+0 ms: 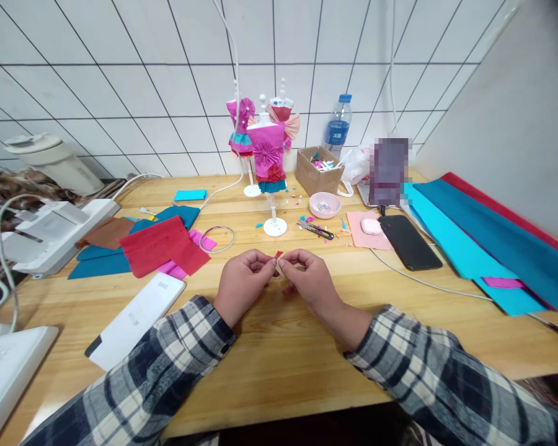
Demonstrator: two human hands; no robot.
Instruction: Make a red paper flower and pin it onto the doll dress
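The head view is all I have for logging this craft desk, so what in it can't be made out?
- Red paper scrap: mostly covered by the fingers of the left hand and right hand; shape unclear.
- Upright screen: blurred out.
- Pink bowl: contents too small to identify.
- Blue paper sheets: cut off at the right edge.
- Bottle: label too small to read.

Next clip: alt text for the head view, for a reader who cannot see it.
Two hands, left hand and right hand, pinch a tiny red paper scrap together above a wooden table. Behind them stand small mannequins in pink paper dresses, with scissors, a black phone and red crepe paper alongside.
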